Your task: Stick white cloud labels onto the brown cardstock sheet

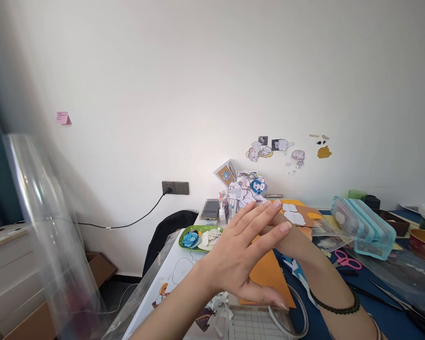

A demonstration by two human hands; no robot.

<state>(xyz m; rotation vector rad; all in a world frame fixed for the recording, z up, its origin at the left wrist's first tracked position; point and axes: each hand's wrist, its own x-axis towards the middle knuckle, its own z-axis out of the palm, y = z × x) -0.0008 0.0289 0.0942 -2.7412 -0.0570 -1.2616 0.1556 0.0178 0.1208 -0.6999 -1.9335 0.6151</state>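
Note:
My left hand [239, 257] is raised over the desk with its back toward me, fingers stretched out flat and together, thumb low. It lies against an orange paper sheet [267, 274], whose lower edge runs behind the thumb. My right forearm, with a dark bracelet [336, 307] on it, reaches in from the lower right. My right hand is almost wholly hidden behind the left hand and the orange sheet, so its fingers do not show.
A blurred clear plastic sheet [42, 222] stands at the left. On the desk are a green plate [184, 234] of paper cut-outs, a turquoise pouch [366, 229], pink scissors [345, 259], a white drawing sheet [177, 276] and a tape ring [299, 314]. Stickers [265, 150] dot the wall.

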